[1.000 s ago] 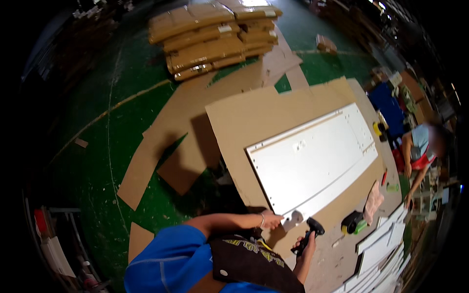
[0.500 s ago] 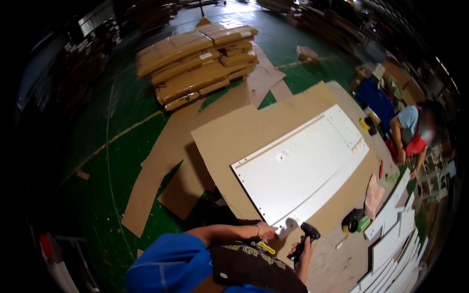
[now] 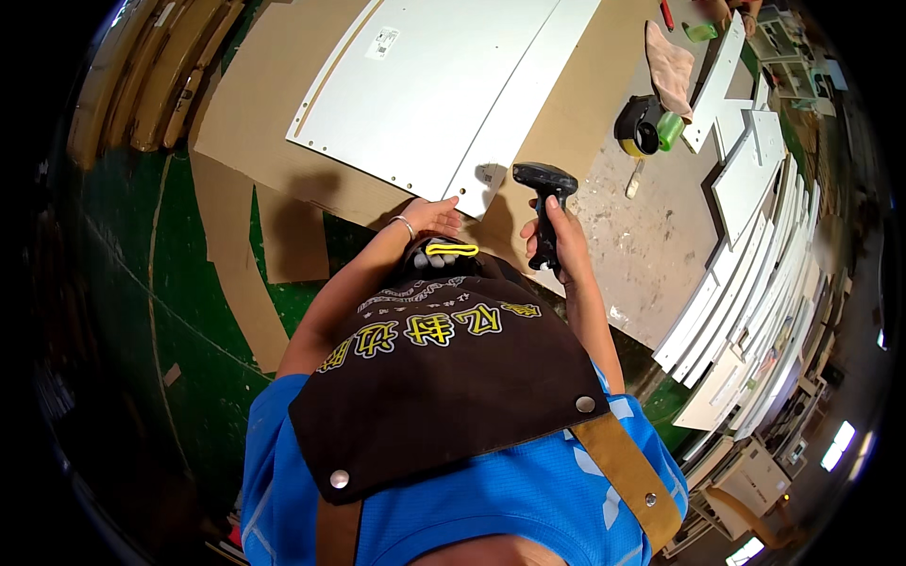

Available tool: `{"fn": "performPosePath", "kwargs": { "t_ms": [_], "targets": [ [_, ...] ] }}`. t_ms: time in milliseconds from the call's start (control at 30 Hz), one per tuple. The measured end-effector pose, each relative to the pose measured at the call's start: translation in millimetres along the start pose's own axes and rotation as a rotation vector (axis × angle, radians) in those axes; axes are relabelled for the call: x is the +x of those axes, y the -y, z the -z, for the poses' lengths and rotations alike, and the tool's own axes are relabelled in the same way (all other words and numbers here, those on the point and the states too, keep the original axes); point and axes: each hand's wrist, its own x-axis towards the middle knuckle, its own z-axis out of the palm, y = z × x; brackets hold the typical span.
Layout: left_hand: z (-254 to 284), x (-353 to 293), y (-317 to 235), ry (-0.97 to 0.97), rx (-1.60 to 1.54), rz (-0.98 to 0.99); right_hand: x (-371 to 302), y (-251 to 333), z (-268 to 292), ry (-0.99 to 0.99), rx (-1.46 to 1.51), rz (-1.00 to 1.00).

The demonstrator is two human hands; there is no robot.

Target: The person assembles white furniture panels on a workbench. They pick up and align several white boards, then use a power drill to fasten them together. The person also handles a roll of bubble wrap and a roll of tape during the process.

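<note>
A long white furniture panel with holes along its near edge lies flat on cardboard. My left hand is beside the panel's near edge, with its fingers stretched toward the corner; they look free of any object, and whether they touch the panel is unclear. In my right hand is a black cordless drill, gripped by its handle. The drill is just right of the panel's near corner, apart from it. Below my left hand, the yellow-edged pocket of my dark apron holds small pale pieces.
On the right of the worktop lie a black tape roll, a green roll and a pink cloth. Several white boards are stacked at the right. Wrapped packages stand far left. Another person's hand shows far right.
My view has tilted down toward my body, so the panel sits higher in the picture. My right hand still grips the drill; my left hand stays near the panel's edge.
</note>
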Motion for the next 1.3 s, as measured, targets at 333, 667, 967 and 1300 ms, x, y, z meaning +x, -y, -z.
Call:
{"fn": "performPosePath", "kwargs": {
  "t_ms": [333, 667, 967, 1300],
  "targets": [
    [3.5, 4.1, 14.8, -0.064, -0.08, -0.039, 4.6, 2.4, -3.9, 0.075, -0.082, -0.101],
    [-45.1, -75.2, -27.1, 0.037, 0.034, -0.112, 7.7, -2.6, 5.0, 0.156, 0.002, -0.167],
    [24.1, 20.3, 12.6, 0.014, 0.039, -0.049, 2.8, 12.9, -4.3, 0.158, -0.021, -0.095],
    [57.3, -16.2, -8.0, -0.108, 0.071, -0.005, 35.6, 46.2, -31.2, 0.187, 0.039, 0.104]
  ]
}}
